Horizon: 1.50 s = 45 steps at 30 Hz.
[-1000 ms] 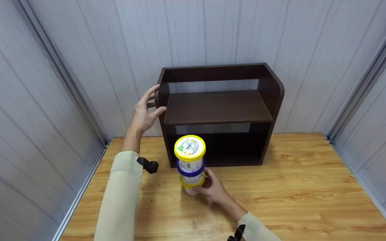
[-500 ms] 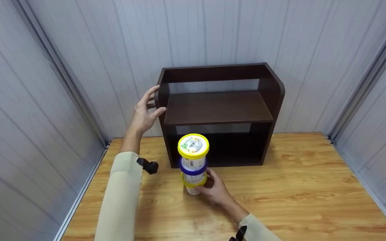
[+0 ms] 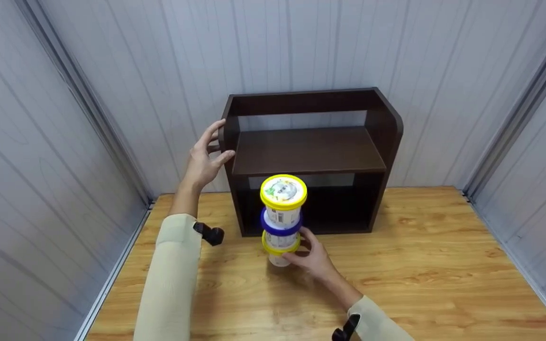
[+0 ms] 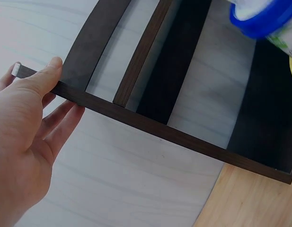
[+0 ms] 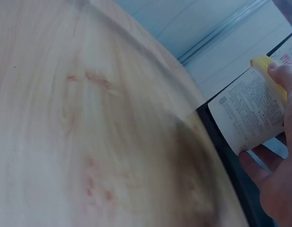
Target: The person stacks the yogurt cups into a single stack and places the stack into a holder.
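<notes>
Three white tubs stand in one upright stack before the dark brown shelf unit [image 3: 311, 150]. The top tub [image 3: 283, 192] has a yellow lid, the middle tub [image 3: 281, 230] a blue one, the bottom tub [image 3: 279, 260] a yellow one. My right hand [image 3: 318, 261] grips the bottom tub from the right, thumb in front. In the right wrist view that printed tub [image 5: 247, 109] looks raised off the table. My left hand [image 3: 203, 163] holds the unit's left side panel [image 4: 150, 130] near its top, thumb on one face and fingers on the other.
The wooden table [image 3: 424, 284] spreads around the unit, which stands near the back wall [image 3: 159, 85]. Pale panelled walls rise left and right. The unit has an upper shelf and a lower compartment, both facing me.
My right hand has carried the stack to the right and upward, and it looks larger in the head view. My left hand and the shelf unit have stayed in place.
</notes>
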Tool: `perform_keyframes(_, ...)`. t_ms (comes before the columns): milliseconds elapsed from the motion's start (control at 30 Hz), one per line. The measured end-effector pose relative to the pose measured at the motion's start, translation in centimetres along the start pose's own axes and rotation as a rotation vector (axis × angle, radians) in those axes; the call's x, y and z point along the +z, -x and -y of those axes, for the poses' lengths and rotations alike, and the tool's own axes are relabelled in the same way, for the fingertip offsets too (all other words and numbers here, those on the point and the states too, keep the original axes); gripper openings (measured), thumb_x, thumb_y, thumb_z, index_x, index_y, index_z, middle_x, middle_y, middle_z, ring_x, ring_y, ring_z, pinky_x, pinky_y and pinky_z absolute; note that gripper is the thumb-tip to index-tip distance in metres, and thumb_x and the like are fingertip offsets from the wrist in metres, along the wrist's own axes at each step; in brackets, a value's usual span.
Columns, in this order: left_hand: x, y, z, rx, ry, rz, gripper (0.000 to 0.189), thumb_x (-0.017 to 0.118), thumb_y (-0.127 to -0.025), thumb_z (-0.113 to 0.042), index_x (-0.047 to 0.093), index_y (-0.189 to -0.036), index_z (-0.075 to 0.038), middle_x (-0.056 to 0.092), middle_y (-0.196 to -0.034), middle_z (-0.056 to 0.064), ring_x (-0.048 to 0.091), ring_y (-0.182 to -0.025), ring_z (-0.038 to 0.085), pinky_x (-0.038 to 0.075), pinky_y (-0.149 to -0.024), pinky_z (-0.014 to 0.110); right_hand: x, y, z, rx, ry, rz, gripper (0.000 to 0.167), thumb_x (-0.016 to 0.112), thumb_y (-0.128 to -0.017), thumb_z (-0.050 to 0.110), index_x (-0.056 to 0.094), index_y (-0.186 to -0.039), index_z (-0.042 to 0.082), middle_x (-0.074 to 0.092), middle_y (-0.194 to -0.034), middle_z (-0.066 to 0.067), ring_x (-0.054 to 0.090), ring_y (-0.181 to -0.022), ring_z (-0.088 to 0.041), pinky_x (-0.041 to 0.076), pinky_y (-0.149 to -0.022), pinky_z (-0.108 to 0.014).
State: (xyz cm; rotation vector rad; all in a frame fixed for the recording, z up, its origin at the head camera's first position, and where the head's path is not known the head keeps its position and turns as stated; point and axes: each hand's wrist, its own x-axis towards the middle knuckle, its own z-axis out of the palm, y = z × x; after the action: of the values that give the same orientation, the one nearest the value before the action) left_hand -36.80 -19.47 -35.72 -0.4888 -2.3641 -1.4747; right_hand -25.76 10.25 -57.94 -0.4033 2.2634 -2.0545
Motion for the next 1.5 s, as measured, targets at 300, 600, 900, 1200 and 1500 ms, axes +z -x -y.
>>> perform_keyframes(300, -0.1, 0.0, -0.3, -0.020, -0.034, 0.001, 0.077, 0.076, -0.107, -0.006, 0.044, -0.173, -0.028, 0.050, -0.172, 0.022, 0.061, -0.150, 0.049, 0.053, -0.125, 0.063, -1.7, -0.6, 3.0, -0.090, 0.045, -0.016, 0.082, 0.090, -0.096, 0.013, 0.047, -0.165, 0.000, 0.060, -0.160, -0.027, 0.063, -0.144, -0.042, 0.064, -0.113, -0.047)
perform_keyframes(600, -0.2, 0.1, -0.3, -0.018, -0.010, 0.000, 0.078, 0.076, -0.106, -0.003, 0.043, -0.173, -0.026, 0.054, -0.168, 0.022, 0.062, -0.149, 0.049, 0.055, -0.124, 0.061, -2.8, -1.9, 6.6, -0.159, 0.074, -0.018, 0.078, 0.090, -0.095, 0.008, 0.051, -0.162, -0.002, 0.065, -0.155, -0.028, 0.069, -0.137, -0.040, 0.062, -0.109, -0.036)
perform_keyframes(900, -0.2, 0.0, 0.0, -0.001, 0.003, -0.006, 0.078, 0.076, -0.106, -0.002, 0.045, -0.173, -0.024, 0.057, -0.165, 0.022, 0.064, -0.147, 0.049, 0.056, -0.124, 0.060, -4.0, -3.2, 10.1, -0.183, 0.110, 0.005, 0.079, 0.090, -0.096, 0.010, 0.051, -0.164, 0.003, 0.065, -0.158, -0.024, 0.070, -0.137, -0.038, 0.066, -0.109, -0.042)
perform_keyframes(1200, -0.3, 0.0, 0.2, 0.010, 0.006, -0.016, 0.077, 0.076, -0.105, 0.000, 0.045, -0.172, -0.021, 0.057, -0.165, 0.024, 0.064, -0.146, 0.051, 0.054, -0.124, 0.063, -5.4, -4.9, 13.4, -0.213, 0.162, -0.008, 0.078, 0.089, -0.099, 0.015, 0.050, -0.166, 0.006, 0.064, -0.161, -0.020, 0.068, -0.140, -0.038, 0.057, -0.120, -0.050)
perform_keyframes(1500, -0.2, 0.1, 0.2, 0.001, 0.001, -0.006, 0.076, 0.075, -0.107, -0.003, 0.044, -0.173, -0.023, 0.055, -0.167, 0.022, 0.063, -0.147, 0.050, 0.055, -0.124, 0.063, -6.5, -5.9, 15.9, -0.195, 0.158, -0.042, 0.077, 0.088, -0.100, 0.016, 0.051, -0.166, 0.006, 0.066, -0.159, -0.020, 0.068, -0.141, -0.037, 0.055, -0.122, -0.054)
